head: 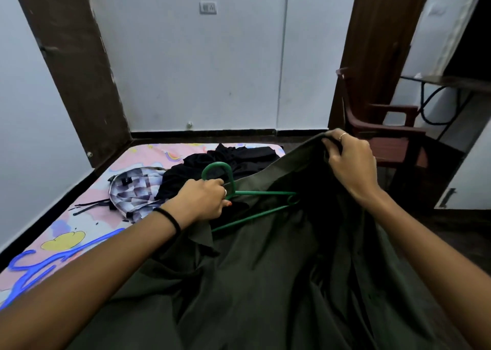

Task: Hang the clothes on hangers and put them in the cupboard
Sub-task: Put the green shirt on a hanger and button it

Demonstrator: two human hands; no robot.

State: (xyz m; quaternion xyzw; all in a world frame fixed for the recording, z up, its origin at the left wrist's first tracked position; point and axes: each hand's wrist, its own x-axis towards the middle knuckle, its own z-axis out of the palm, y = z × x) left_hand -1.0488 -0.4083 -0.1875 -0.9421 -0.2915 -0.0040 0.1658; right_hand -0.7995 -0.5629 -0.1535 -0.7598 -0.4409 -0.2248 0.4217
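Over the mattress: a green hanger (pixel 240 198) is being fed into a dark olive garment (pixel 265 270).

The left hand (pixel 204 199) grips the hanger just below its hook; the right hand (pixel 348 161) pinches the garment's raised edge. Best to hold that opening wide and slide one hanger arm in at a time. Behind lie a black clothes heap (pixel 231 161) and a checked shirt (pixel 135 190) on the cartoon-print sheet (pixel 66 240); a brown plastic chair (pixel 385 131) stands by white walls.
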